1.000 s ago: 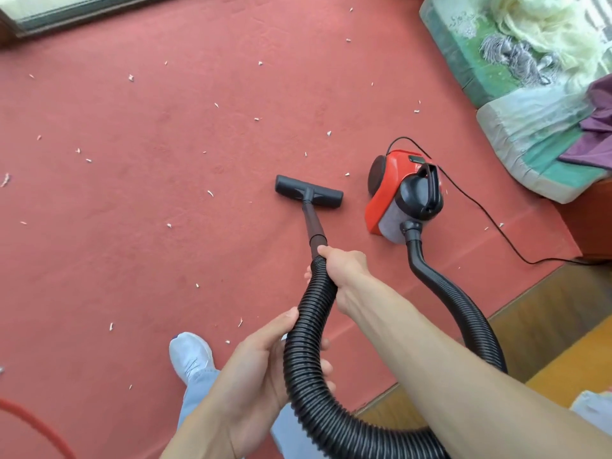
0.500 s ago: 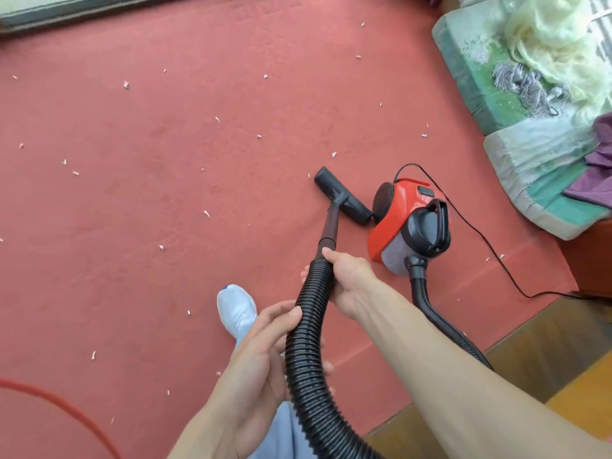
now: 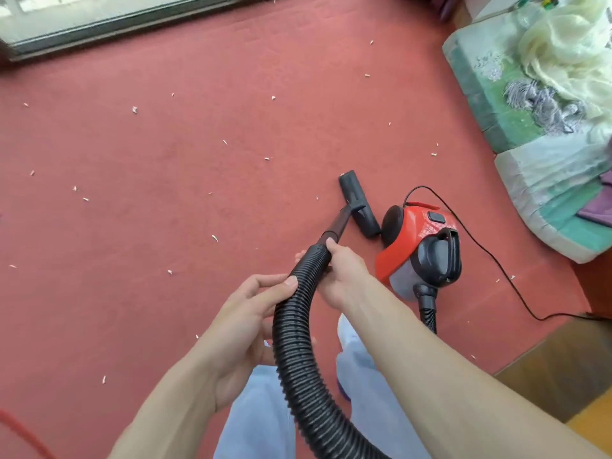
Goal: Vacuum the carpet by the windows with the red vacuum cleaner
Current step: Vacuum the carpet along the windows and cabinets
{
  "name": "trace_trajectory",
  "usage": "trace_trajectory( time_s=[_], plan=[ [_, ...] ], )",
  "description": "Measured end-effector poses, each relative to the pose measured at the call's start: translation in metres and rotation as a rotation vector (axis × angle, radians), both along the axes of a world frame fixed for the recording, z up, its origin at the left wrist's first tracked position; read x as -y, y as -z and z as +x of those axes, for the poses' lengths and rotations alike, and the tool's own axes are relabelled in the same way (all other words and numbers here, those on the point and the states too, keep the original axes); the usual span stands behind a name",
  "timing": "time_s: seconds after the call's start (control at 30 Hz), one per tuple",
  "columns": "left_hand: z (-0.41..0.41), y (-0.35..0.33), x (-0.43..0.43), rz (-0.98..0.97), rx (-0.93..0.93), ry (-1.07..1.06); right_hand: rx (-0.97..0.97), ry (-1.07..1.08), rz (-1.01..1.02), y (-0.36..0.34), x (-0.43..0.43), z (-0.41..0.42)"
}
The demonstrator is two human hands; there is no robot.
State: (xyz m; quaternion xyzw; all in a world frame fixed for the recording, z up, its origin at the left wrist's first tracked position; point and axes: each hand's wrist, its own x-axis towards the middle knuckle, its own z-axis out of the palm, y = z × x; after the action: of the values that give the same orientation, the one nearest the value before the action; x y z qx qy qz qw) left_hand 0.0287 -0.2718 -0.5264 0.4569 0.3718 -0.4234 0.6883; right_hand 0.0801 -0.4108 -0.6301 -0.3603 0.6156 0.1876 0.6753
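The red vacuum cleaner [image 3: 420,250] stands on the red carpet [image 3: 185,200] right of centre. Its black ribbed hose [image 3: 291,329] loops from the canister down past the bottom edge and back up to my hands. My right hand [image 3: 341,276] grips the hose's top end, just below the dark wand. My left hand [image 3: 245,326] holds the hose lower down, thumb on its top side. The black floor nozzle [image 3: 359,203] lies on the carpet, turned almost end-on, close beside the canister's wheel. Several small white scraps [image 3: 134,109] dot the carpet.
A window frame [image 3: 99,24] runs along the top left. Green cushions piled with cloth [image 3: 546,104] sit at the right. The black power cord [image 3: 496,260] trails right from the vacuum cleaner. Wooden floor [image 3: 563,369] borders the carpet at lower right. My trouser legs [image 3: 258,412] fill the bottom centre.
The nozzle has swung from lying crosswise to nearly lengthwise and moved right, up against the canister. I have stepped forward, and both hands keep hold of the hose.
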Motion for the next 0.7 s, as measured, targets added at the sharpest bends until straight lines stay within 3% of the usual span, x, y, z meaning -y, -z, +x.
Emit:
trace_trajectory(
  time_s=[0.17,0.37,0.57,0.7],
  plan=[
    [0.0,-0.01,0.009,0.013,0.041,0.01,0.083,0.034,0.136,-0.014,0.014,-0.006],
    [-0.008,-0.047,0.02,0.062,0.07,-0.017,0.091,-0.22,0.251,-0.051,0.035,-0.018],
    [-0.027,-0.029,0.065,0.135,0.005,-0.269,0.041,-0.502,0.074,-0.036,0.049,-0.003],
    [-0.051,-0.02,0.094,0.059,-0.018,-0.405,0.01,-0.614,-0.069,-0.037,0.06,-0.013]
  ],
)
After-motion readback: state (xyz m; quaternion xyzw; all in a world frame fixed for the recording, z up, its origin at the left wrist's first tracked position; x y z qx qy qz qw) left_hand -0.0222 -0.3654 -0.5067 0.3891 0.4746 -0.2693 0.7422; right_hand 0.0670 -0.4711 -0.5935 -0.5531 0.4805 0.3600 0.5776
